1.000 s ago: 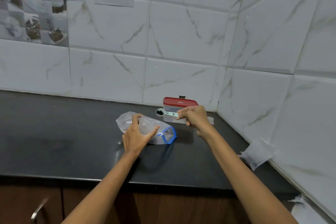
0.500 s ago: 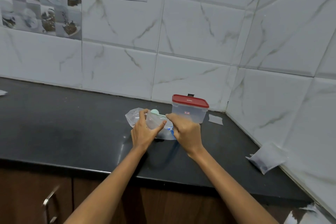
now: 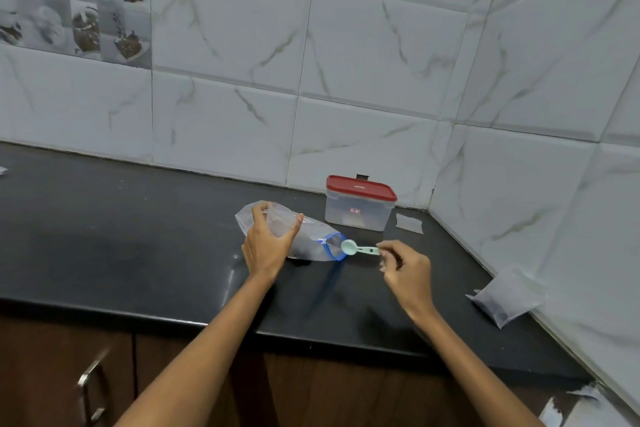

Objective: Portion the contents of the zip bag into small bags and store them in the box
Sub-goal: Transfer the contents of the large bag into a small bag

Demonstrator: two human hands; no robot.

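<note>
Now that the mint-green measuring spoon (image 3: 358, 248) sits outside the zip bag (image 3: 304, 236), we see the change from half a second ago, when our right hand (image 3: 407, 269) was pressed up against the bag's blue-edged mouth with the spoon pushed in. A second ago the spoon was raised beside the box with something dark in its bowl; whether the bowl is loaded now we cannot tell, as it looks pale and slightly blurred. Our right hand pinches the end of the spoon's handle between fingertips, just to the right of the bag's mouth. Our left hand (image 3: 268, 241) is closed over the bag's far, sealed end, pinning it flat on the black countertop (image 3: 138, 253).

Just behind the bag's mouth stands the clear box (image 3: 358, 210) with its red lid on. Right of the bag, well apart and leaning at the wall, lies a small bag (image 3: 504, 300) with dark contents; another flat small bag (image 3: 409, 222) lies just right of the box.

We judge this to be a scoop being withdrawn, so a small bag must be opened next, and the box is not yet unlidded for storing.
</note>
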